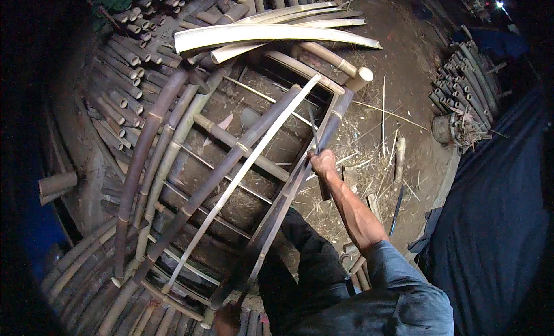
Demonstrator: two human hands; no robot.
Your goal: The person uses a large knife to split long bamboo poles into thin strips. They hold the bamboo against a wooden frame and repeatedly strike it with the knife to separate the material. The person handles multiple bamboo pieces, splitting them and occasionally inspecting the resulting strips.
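Note:
My right hand is closed round a long-handled knife; its narrow grey blade points away from me, along the inner side of a dark bamboo pole. That pole slants toward me and looks split lengthwise, with a gap between its halves near my legs. My left hand is low in the picture, in shadow at the near end of the split bamboo, its fingers too dark to make out. Left of the pole, a pale bamboo strip lies beside another dark pole across a bamboo frame.
Wide split bamboo pieces lie at the far end. Cut bamboo tubes are stacked at left, and a bundle of thinner ones stands at far right. Shavings and a loose blade lie on the ground. Dark cloth hangs at right.

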